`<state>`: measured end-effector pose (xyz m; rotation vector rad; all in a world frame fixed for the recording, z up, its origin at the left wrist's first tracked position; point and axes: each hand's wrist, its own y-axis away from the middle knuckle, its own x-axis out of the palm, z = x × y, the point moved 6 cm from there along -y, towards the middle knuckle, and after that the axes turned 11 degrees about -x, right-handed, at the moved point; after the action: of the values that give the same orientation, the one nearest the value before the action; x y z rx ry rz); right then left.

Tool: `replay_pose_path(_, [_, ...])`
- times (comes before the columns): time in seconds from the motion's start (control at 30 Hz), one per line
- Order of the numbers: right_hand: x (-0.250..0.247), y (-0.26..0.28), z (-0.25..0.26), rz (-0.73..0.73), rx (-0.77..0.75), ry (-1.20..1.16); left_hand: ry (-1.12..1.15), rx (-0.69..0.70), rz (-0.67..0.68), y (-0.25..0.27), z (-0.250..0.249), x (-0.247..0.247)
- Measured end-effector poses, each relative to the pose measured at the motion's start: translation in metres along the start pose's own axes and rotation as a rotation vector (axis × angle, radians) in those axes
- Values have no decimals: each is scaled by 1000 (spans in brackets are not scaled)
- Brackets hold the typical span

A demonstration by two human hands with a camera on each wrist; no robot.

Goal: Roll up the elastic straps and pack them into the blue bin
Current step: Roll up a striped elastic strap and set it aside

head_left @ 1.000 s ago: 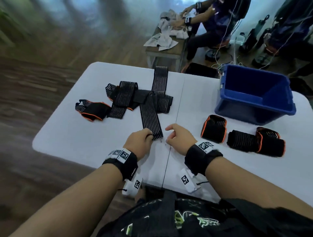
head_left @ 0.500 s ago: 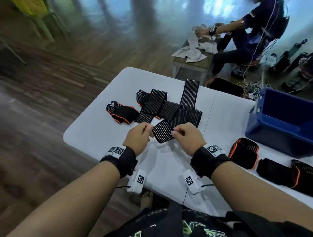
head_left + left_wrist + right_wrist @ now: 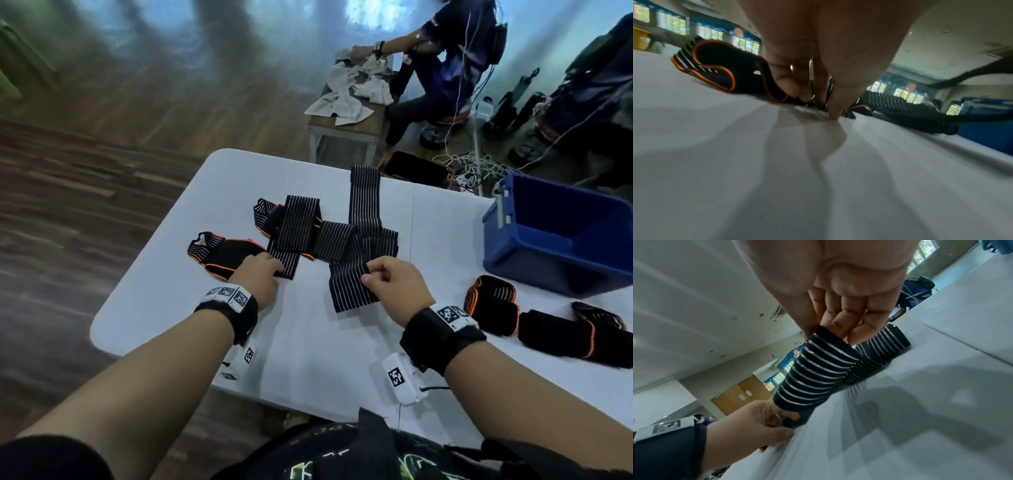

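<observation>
now the hands have parted: right hand (image 3: 397, 287) pinches the striped strap (image 3: 349, 287), left hand (image 3: 257, 277) pinches another strap (image 3: 291, 236).

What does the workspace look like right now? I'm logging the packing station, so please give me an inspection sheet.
Surface: white folding table, centre seam visible.
Job's things: tangled unrolled straps; three rolled straps beside the blue bin, outside it.
Clutter: nothing seen on the table.
Hands: left hand pinches a strap end at the table; right hand pinches a lifted striped strap.
Cables: white cords tangled on the floor behind the table.
Surroundings: wooden floor; another person at a bench with grey cloths.
</observation>
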<state>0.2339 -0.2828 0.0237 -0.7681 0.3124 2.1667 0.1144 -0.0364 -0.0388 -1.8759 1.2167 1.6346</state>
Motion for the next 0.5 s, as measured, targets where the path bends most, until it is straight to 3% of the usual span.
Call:
replay_pose_path(0.2, [5, 4, -6, -77, 87, -95, -49, 118, -92, -2, -5, 0])
replay_pose_path(0.37, [3, 2, 9, -78, 27, -68, 234, 124, -115, 9, -16, -25])
replay_pose_path(0.5, [-17, -6, 44, -40, -57, -46, 440, 224, -205, 18, -36, -85])
